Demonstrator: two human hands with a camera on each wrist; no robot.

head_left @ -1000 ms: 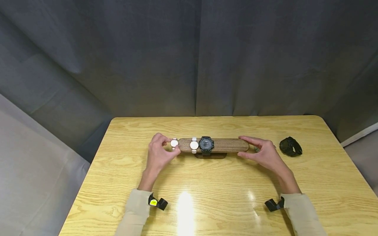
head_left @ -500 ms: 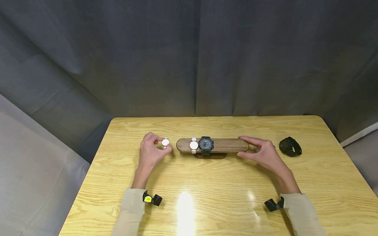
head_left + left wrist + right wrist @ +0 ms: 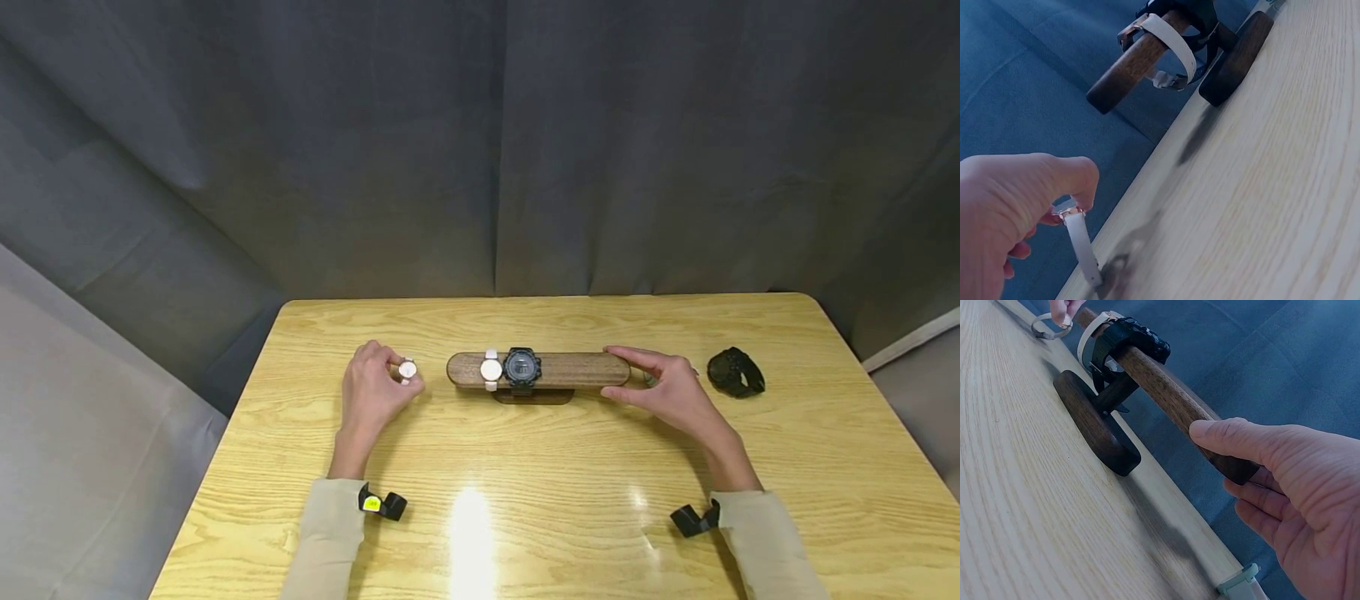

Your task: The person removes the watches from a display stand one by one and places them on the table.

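My left hand (image 3: 369, 390) pinches a small watch with a white strap (image 3: 1082, 247) between thumb and fingers, left of the wooden watch stand (image 3: 573, 369). In the left wrist view the strap hangs down, its lower end close to the tabletop. My right hand (image 3: 672, 390) holds the right end of the stand's bar, thumb on the near side and fingers beyond it. Round the bar, left of its middle, sit a white-strapped watch (image 3: 491, 370) and, right beside it, a chunky black digital watch (image 3: 521, 367).
On the wooden table (image 3: 570, 483), a dark chunky watch (image 3: 735, 372) lies to the right. A pale green thing (image 3: 1241, 584), mostly hidden behind my right hand in the head view, lies near the stand's right end. Dark curtain (image 3: 480, 167) hangs behind the table.
My left hand has moved left, carrying the small white-strapped watch away from the left end of the bar. My right hand has kept its hold on the stand.
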